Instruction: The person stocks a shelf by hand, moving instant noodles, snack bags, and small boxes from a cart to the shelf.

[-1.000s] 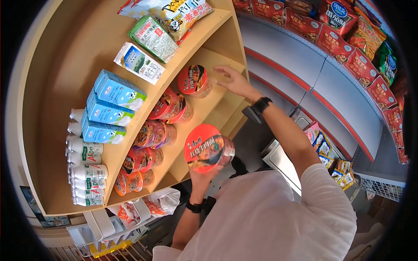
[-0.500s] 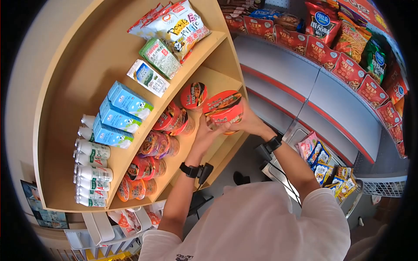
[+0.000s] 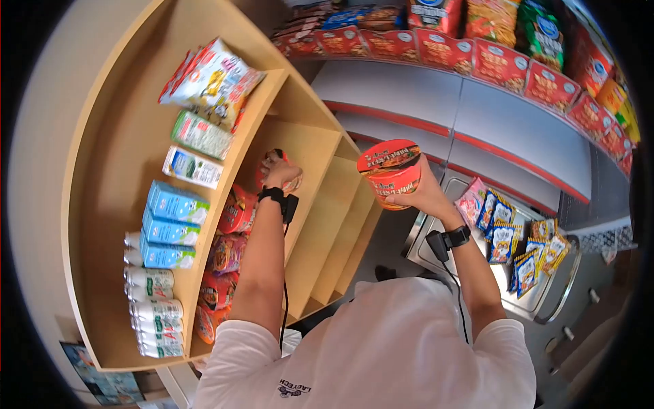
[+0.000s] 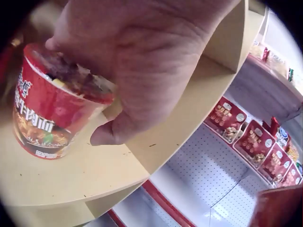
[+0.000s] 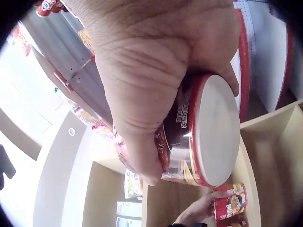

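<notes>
My right hand grips a red instant noodle cup in front of the shelf's right end. In the right wrist view its white base faces the camera, with the thumb along the side. My left hand reaches into the lower shelf, over another red instant noodle cup standing upright there. The left wrist view shows that hand across the lid, its thumb spread away from the cup's side; the cup hides part of the fingers.
More noodle cups line the lower shelf. Above them stand milk cartons, white bottles and a snack bag. Grey racks with red-boxed snacks rise behind, and a metal cart with small packets stands at right.
The noodle cup, earlier in my left hand, went to both hands and is now in my right, moved rightward. My left hand let go and reached to the shelved cup. The head view has shifted.
</notes>
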Available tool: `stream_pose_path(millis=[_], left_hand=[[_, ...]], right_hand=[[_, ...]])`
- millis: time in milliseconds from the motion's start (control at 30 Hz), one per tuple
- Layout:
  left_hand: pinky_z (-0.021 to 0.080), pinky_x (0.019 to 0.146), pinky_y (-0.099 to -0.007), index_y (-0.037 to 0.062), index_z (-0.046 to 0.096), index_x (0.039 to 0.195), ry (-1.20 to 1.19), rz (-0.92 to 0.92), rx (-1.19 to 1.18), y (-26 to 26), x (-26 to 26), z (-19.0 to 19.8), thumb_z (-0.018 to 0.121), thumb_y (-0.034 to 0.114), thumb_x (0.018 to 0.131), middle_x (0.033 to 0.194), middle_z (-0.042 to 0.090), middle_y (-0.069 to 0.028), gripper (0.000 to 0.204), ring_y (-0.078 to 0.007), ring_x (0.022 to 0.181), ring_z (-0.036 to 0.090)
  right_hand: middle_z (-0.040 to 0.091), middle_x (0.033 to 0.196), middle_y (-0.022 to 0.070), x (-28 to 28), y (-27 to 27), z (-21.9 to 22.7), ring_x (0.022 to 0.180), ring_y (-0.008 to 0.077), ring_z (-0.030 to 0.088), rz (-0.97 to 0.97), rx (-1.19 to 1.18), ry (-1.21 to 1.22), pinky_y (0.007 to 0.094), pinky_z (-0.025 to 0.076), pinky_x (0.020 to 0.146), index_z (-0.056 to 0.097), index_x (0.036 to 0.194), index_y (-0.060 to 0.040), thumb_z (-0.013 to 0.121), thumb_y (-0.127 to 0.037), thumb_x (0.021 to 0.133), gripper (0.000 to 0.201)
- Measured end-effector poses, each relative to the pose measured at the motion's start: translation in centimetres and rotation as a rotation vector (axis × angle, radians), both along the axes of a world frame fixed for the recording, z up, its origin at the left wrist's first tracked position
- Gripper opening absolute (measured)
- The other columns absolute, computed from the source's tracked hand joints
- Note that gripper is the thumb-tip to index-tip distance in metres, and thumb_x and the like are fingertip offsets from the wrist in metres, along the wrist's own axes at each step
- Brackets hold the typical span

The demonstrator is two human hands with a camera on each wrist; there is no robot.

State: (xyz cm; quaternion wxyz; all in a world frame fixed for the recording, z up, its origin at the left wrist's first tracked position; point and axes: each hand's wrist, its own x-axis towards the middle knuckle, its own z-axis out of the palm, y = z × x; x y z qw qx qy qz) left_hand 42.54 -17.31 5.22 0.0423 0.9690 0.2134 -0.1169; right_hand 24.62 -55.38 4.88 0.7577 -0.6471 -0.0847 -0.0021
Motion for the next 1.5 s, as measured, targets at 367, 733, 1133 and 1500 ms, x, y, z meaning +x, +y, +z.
stream_pose_path(millis=[367,733,1133,1500], left_hand=[[0.044,0.11,-0.0469,-0.0092,0.027,0.151,0.254,-0.07,-0.07,2.5,3.0,4.6,0.093,0.054,0.055,0.147,0.048,-0.0296,0.132,-0.0378,0.135,0.052],[0.047,0.107,-0.0445,0.006,0.062,0.135,0.254,-0.084,0.091,-2.7,-0.3,7.9,0.074,0.062,0.074,0.147,0.056,-0.0144,0.084,-0.0333,0.131,0.057],[0.036,0.113,-0.0487,-0.0089,0.046,0.138,-0.829,-0.638,0.073,-5.1,-11.3,5.9,0.07,0.038,0.091,0.132,0.057,-0.0307,0.07,-0.0441,0.132,0.048],[0.054,0.094,-0.0403,0.0044,0.066,0.123,-0.148,-0.576,-0.596,-2.6,-35.6,-1.0,0.071,0.017,0.093,0.119,0.07,-0.016,0.033,-0.0321,0.109,0.067]], right_hand=[[0.049,0.144,0.0155,-2.8,-4.0,-2.4,0.131,0.0227,0.051,-0.2,0.043,0.033,0.0361,0.042,0.111,0.024,0.152,0.0016,0.096,-0.023,0.065,0.115],[0.048,0.147,0.0181,-2.3,-2.7,-2.4,0.135,0.0254,0.05,-0.163,-0.016,0.091,0.0375,0.038,0.115,0.02,0.155,0.0033,0.097,-0.029,0.063,0.125],[0.051,0.143,0.0161,3.5,2.6,-2.9,0.132,0.0236,0.051,-0.005,0.109,0.009,0.0349,0.038,0.114,0.023,0.153,0.005,0.097,-0.033,0.063,0.122],[0.062,0.13,0.0065,12.2,17.4,4.0,0.119,0.0137,0.059,0.579,0.28,-0.054,0.0323,0.047,0.104,0.042,0.145,-0.0044,0.086,-0.022,0.082,0.079]])
